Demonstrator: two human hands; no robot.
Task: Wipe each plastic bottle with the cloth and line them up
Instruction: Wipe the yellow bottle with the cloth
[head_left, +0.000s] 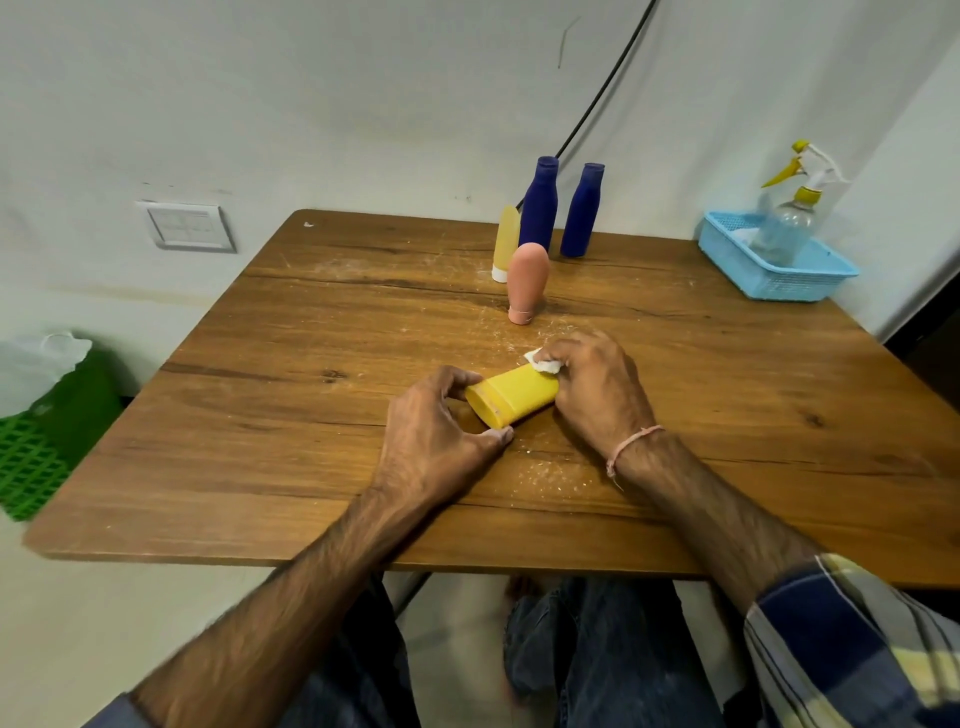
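Note:
A yellow plastic bottle (511, 397) lies on its side near the middle of the wooden table (260, 415). My left hand (441, 436) grips its wide end between thumb and fingers. My right hand (597, 389) holds a small white cloth (543, 362) against the bottle's other end, which it covers. Farther back stand a pink bottle (527, 283), a pale yellow bottle (506, 241) with a white cap, and two dark blue bottles (540, 202) (583, 210).
A light blue basket (779, 275) at the table's back right corner holds a clear spray bottle (789, 218) with a yellow nozzle. A black cable (597, 98) runs up the wall. A green crate (31, 457) sits on the floor at the left. White specks dot the tabletop.

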